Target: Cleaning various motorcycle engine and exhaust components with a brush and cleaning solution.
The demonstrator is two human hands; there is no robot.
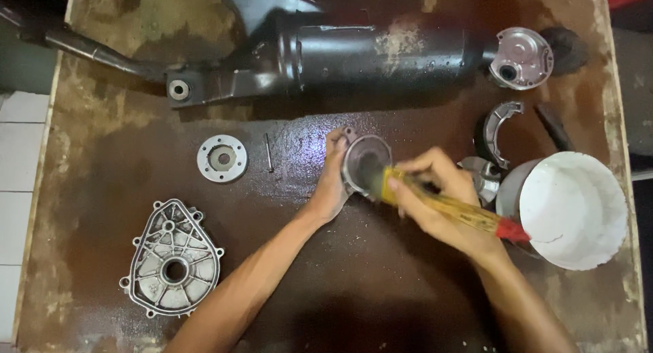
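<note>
We note the round metal drum part (pixel 366 161) upright on edge, its open face turned toward the right hand (pixel 435 196). The left hand (pixel 333 183) sits just to its outer side, fingers curled round the rim, gripping it and steadying it on the dark wet surface (pixel 381 285).

The right hand lies just beside the drum part, closed round the yellow handle of a paintbrush (pixel 442 205). The dark bristles reach into the hollow of the drum and touch its inner face. The handle runs back under the palm and ends in a red tip just past the wrist.

Beyond the right hand, close to the red tip, stands a white bucket (pixel 575 210) with a bare white inside. Between that hand and the bucket we see a small silvery metal piece (pixel 484 177), partly hidden. Farther past the hand lies a curved brake shoe (pixel 500 130), and beyond that a round silver cover plate (pixel 522 57) at the end of a long black engine casing (pixel 354 57), which stretches across the far side of both hands.

To the outer side of the left hand rests a flat metal ring (pixel 222 158), with a thin pin (pixel 269 152) between ring and hand. Nearer us, well apart from the left forearm, lies a ribbed aluminium cover (pixel 171 258).
</note>
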